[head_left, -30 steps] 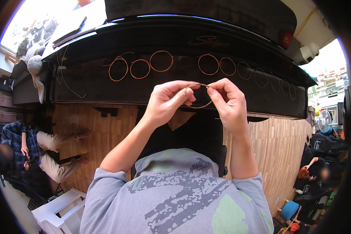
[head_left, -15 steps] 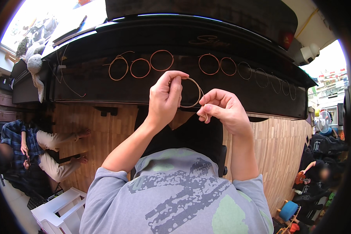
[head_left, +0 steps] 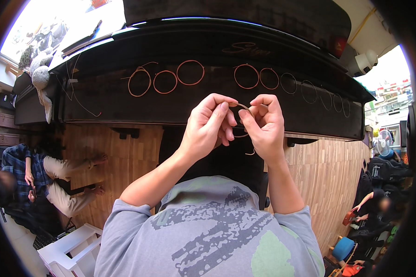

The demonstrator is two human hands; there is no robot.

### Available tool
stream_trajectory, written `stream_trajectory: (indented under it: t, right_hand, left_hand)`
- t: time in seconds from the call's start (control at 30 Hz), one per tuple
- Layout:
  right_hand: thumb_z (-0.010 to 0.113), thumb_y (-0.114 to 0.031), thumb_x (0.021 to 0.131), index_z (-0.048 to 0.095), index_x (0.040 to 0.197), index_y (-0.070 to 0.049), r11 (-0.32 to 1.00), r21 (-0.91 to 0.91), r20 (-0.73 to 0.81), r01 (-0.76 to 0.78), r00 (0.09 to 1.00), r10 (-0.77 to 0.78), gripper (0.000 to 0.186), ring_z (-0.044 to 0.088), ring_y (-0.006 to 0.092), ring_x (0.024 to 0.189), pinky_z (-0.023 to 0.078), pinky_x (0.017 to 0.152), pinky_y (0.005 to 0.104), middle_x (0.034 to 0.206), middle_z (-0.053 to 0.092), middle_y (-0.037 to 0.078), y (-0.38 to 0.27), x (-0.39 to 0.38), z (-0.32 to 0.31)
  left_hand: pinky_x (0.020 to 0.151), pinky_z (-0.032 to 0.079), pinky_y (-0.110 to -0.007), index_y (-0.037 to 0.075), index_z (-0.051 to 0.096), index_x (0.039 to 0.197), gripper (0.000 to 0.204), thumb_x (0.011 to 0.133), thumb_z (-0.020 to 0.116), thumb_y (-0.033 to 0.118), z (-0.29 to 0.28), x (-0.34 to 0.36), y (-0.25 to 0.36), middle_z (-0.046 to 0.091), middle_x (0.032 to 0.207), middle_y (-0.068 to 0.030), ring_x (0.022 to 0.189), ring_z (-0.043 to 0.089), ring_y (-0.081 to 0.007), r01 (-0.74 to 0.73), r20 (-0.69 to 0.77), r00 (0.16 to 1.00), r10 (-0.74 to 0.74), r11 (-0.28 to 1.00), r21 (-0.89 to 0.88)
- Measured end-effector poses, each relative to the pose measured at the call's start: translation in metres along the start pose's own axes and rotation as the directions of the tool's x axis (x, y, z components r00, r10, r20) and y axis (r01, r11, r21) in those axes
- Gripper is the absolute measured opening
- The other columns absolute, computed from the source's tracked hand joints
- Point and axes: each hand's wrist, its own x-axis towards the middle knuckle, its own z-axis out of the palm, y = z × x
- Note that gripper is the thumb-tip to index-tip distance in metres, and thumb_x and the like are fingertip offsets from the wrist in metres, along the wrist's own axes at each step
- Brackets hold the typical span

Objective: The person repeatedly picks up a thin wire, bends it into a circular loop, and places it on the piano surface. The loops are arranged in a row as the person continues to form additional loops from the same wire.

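I have both hands raised just over the near edge of the black worktop (head_left: pixel 208 107), at the middle, with one thin wire coil (head_left: pixel 243 106) between them. My left hand (head_left: pixel 211 122) is mostly closed, thumb and forefinger pinching the coil's upper left part, the other fingers loosely bent below. My right hand (head_left: pixel 266 127) is partly curled, its thumb against the coil's right side and its forefinger bent up clear of the thumb; I cannot tell how firmly it grips. A short curved wire end (head_left: pixel 252 153) hangs below the right hand.

Beyond the hands, three copper-coloured coils (head_left: pixel 165 93) lie left of centre, the leftmost with loose ends sticking out. Right of centre I count two more copper-coloured rings (head_left: pixel 259 77) side by side, then a row of thinner, paler rings (head_left: pixel 297 84) running right and nearer. A loose strand (head_left: pixel 84 105) trails at far left, near a grey plush toy (head_left: pixel 41 76).
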Motion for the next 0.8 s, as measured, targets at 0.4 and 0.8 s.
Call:
stream_trajectory:
  t: [0.4,0.8]
  right_hand:
    - [0.064,-0.003,0.085,0.058,0.110,0.001,0.867,0.388,0.427,-0.313,0.895,0.132,0.026,0.059,0.0087,0.064,0.049,0.057,0.0204,0.077,0.062,0.006,-0.005,-0.004,-0.032]
    - [0.071,-0.007,0.084,0.062,0.107,0.000,0.886,0.343,0.386,-0.312,0.907,0.170,0.025,0.060,0.0073,0.064,0.051,0.061,0.0202,0.078,0.066,0.005,-0.002,-0.010,-0.015]
  left_hand:
    - [0.052,0.053,-0.021,0.002,0.050,0.109,0.021,0.103,0.040,0.019,-0.009,0.004,-0.001,0.058,0.076,-0.0054,0.062,0.063,-0.0116,-0.131,-0.083,0.989,0.123,0.986,-0.103]
    - [0.048,0.034,-0.017,0.003,0.052,0.106,0.016,0.102,0.041,0.013,-0.005,-0.001,-0.008,0.051,0.068,0.0005,0.057,0.043,-0.0021,-0.258,-0.193,0.936,0.295,0.946,0.197]
